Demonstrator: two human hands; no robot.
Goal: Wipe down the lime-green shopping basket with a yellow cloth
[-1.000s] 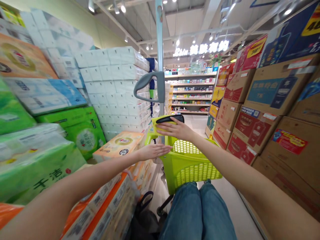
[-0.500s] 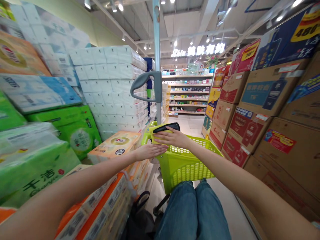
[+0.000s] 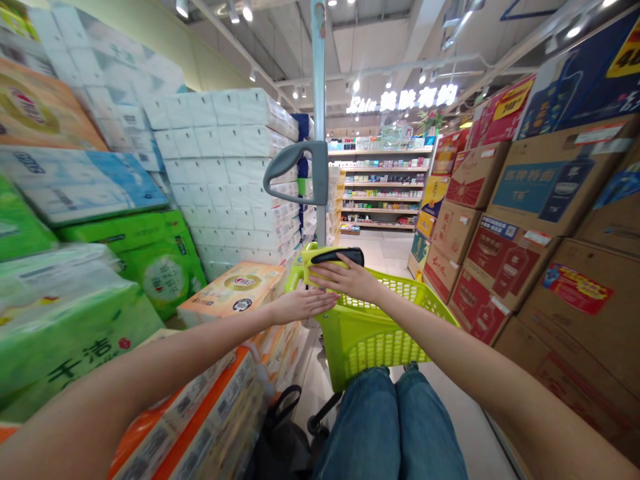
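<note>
A lime-green plastic shopping cart [image 3: 336, 347] stands right in front of my knees, its perforated basket reaching forward. Across the near top edge of the cart, my left hand [image 3: 303, 305] lies flat with its fingers stretched to the right. Just above it is my right hand [image 3: 345, 277], fingers extended to the left over the yellow-green top part. Its fingertips slightly overlap the left hand's area. A black oblong piece [image 3: 356, 255] shows behind the right hand's fingers; I cannot tell whether it belongs to the cart. A grey loop handle [image 3: 321, 180] on a tall pole rises behind.
Stacked white tissue packs [image 3: 220, 173] and green packs [image 3: 160, 267] line the left side. Cardboard boxes [image 3: 530, 180] are piled on the right. Shelves [image 3: 383, 180] stand at the aisle's far end. A black bag [image 3: 285, 427] sits by my left leg.
The whole scene has shifted slightly to the right in the picture. Both hands keep the same placement on the cart.
</note>
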